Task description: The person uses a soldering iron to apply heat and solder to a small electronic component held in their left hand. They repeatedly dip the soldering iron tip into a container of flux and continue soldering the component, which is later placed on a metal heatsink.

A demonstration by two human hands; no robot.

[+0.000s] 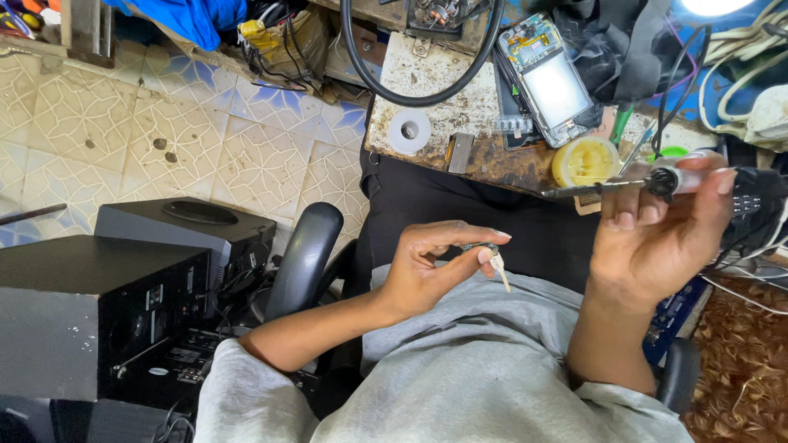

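- Soldering work looks in hand: the right hand (pixel 657 234) has its fingers closed round a black-handled soldering iron (pixel 648 184), metal tip pointing left above the lap.
- The left hand (pixel 431 267) pinches a small dark part with a pale strip (pixel 491 254) between thumb and fingertips, below the tip and apart from it.
- Bringing the two together would call for steady hands, I judge.
- On the stained wooden bench (pixel 460 115) sit a white tape roll (pixel 409 131), a round yellow tin (pixel 585 162) and an opened smartphone (pixel 548 78).

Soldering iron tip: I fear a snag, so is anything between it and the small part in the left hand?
Nothing visible. The soldering iron in the right hand and the small part in the left hand have open air between.
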